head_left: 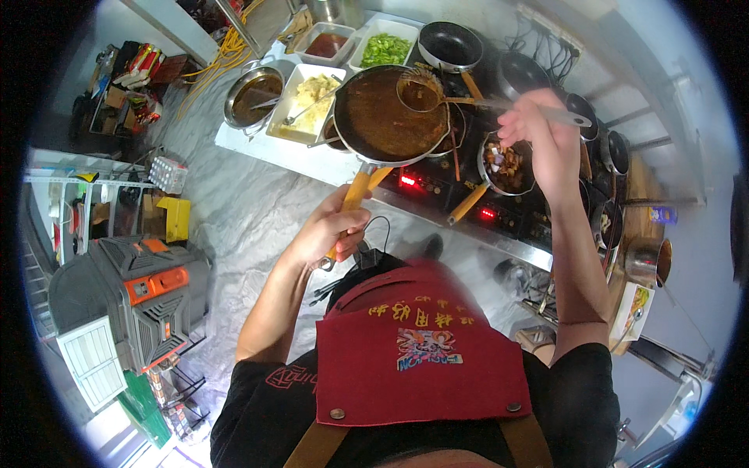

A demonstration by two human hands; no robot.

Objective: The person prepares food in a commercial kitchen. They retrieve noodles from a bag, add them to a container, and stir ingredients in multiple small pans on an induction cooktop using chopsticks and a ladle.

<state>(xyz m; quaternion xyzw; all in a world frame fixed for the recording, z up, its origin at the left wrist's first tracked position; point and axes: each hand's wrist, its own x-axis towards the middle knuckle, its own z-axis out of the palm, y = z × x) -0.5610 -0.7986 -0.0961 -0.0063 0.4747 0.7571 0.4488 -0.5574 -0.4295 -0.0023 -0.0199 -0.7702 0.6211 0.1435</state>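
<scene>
My left hand (337, 226) is wrapped around the yellow wooden handle (357, 193) of a wide frying pan (390, 144). Brown sauce coats the pan's inside, and it covers most of a pot behind it. My right hand (538, 136), blurred by motion, grips the long metal handle of a ladle (419, 92), whose round bowl is at the pan's far right side. Below the right fingers, a small pan (507, 189) with dark chopped food sits on the cooktop; its wooden handle (468, 204) points toward me.
Left of the frying pan are a white tray of pale food (282, 117), a pot of brown liquid (234, 105), a tub of red sauce (326, 61) and a container of chopped greens (385, 50). Black pans (450, 45) line the back and right. Lit displays (407, 182) show on the cooktop.
</scene>
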